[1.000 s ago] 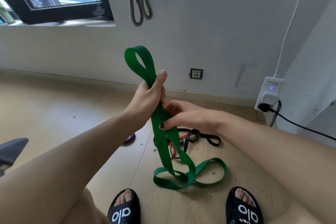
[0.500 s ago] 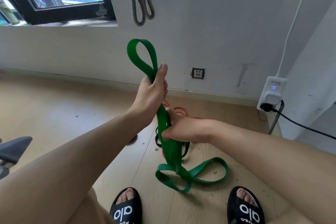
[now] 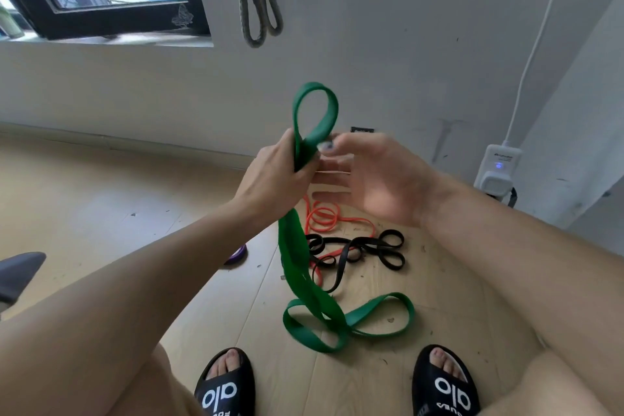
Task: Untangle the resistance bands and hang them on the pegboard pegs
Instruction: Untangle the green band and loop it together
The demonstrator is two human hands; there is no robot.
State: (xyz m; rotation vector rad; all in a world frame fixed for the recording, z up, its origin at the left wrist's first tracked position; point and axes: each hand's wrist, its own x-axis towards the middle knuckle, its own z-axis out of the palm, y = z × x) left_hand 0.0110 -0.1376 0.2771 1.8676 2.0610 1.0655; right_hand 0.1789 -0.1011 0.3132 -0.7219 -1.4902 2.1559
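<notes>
Pale wooden floor [image 3: 101, 213] runs to a grey wall [image 3: 388, 44], where a grey band [image 3: 258, 7] hangs. From the left hand [image 3: 270, 176], whose grip is closed around it, a green band [image 3: 297, 267] loops above the fist and trails to the floor, just beside tangled black bands [image 3: 364, 248] and an orange band [image 3: 324, 218]. Blurred, the right hand [image 3: 374, 179] hovers with a wide, empty grip just beside the green loop.
</notes>
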